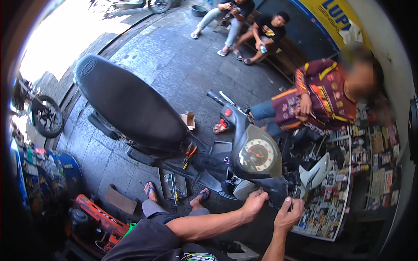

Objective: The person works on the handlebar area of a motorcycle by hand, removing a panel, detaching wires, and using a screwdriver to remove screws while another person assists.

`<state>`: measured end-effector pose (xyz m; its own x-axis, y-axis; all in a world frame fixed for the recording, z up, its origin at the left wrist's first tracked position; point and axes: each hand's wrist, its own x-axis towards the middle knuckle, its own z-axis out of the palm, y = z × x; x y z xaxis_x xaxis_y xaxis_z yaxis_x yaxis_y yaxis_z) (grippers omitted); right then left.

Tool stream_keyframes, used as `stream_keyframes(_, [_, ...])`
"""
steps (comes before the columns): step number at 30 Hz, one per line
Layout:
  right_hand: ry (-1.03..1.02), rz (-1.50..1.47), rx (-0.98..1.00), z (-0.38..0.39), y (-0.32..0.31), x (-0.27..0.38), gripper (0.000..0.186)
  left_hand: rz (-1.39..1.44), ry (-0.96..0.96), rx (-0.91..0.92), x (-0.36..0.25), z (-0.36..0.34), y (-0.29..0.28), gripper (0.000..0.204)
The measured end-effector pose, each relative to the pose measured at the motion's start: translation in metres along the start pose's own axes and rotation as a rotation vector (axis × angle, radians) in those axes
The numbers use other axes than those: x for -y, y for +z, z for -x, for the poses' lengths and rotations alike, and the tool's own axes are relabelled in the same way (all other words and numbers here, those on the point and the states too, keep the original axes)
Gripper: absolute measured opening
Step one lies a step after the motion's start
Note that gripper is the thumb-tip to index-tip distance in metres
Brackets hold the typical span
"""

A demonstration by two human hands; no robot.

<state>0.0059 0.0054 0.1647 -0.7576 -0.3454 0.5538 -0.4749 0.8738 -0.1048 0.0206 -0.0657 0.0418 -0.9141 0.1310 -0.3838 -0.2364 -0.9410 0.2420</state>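
Note:
A scooter with a long black seat (130, 104) and a round speedometer (260, 155) stands before me. At its front, a black plastic panel (275, 190) lies between my two hands. My left hand (254, 204) is closed at the panel's near left edge, fingers bent inward. My right hand (291, 212) pinches its near right corner with thumb and fingers. I cannot make out whether the panel is still attached to the scooter. Orange-handled pliers (190, 151) rest on the scooter's body ahead of the seat.
A metal tray (173, 186) of tools lies by my feet. Across the scooter, a person in a maroon jersey (324, 93) is close to the handlebar. A glass display case (324, 213) stands at right, a red machine (98, 222) at lower left. Two people sit on a bench behind.

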Motion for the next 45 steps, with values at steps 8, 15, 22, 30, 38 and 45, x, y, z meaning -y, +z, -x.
stream_keyframes(8, [0.195, -0.114, 0.081, -0.009, -0.005, 0.006, 0.014, -0.529, 0.069, -0.005, -0.028, 0.013, 0.006, 0.023])
stream_keyframes(15, [-0.228, -0.349, 0.244, -0.087, 0.026, 0.1, 0.034, -0.62, 0.49, 0.061, -0.001, -0.003, -0.011, 0.042])
stream_keyframes(22, [-0.358, -0.031, 0.642, -0.204, 0.208, 0.153, 0.09, -0.787, 0.414, -0.104, 0.003, 0.004, 0.005, 0.042])
stream_keyframes(30, [-0.465, -0.067, 0.861, -0.215, 0.227, 0.159, 0.054, -0.766, 0.396, -0.104, -0.006, 0.02, 0.006, 0.037])
stream_keyframes(38, [-0.502, -0.161, 0.933, -0.225, 0.224, 0.166, 0.039, -0.745, 0.434, -0.057, -0.004, 0.012, 0.005, 0.039])
stream_keyframes(45, [-0.294, -0.201, 0.916, -0.214, 0.217, 0.151, 0.031, -0.732, 0.472, 0.04, -0.009, 0.026, -0.007, 0.041])
